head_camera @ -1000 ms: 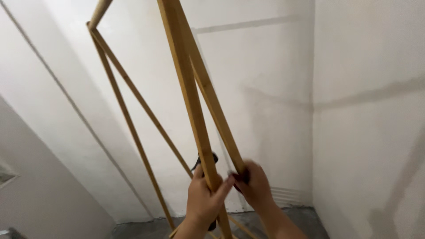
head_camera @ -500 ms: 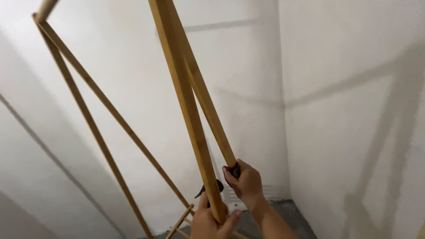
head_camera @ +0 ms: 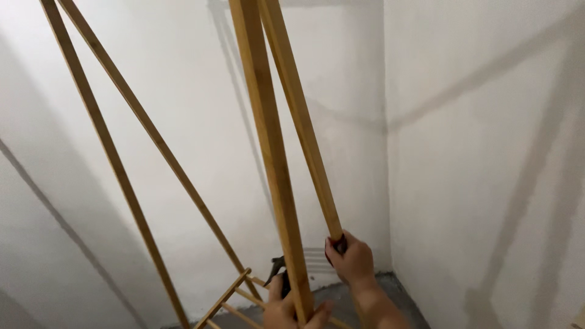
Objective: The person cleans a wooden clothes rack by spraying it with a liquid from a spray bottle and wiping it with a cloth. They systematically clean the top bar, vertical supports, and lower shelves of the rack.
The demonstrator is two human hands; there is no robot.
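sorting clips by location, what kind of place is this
Probably a bare indoor room corner, perhaps unfurnished or under work. Plain white plastered walls meet at a corner above a rough grey concrete floor, and both hands grip a tall light wooden slatted frame.

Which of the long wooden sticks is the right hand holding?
The right hand grips the thinner near pole, the rightmost one. The thicker pole beside it runs down to the left hand; the two far-left poles go unheld.

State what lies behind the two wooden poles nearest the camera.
Behind the near poles are white walls, two more slanted poles and rungs. The left hand and right hand cover the poles' lower ends.
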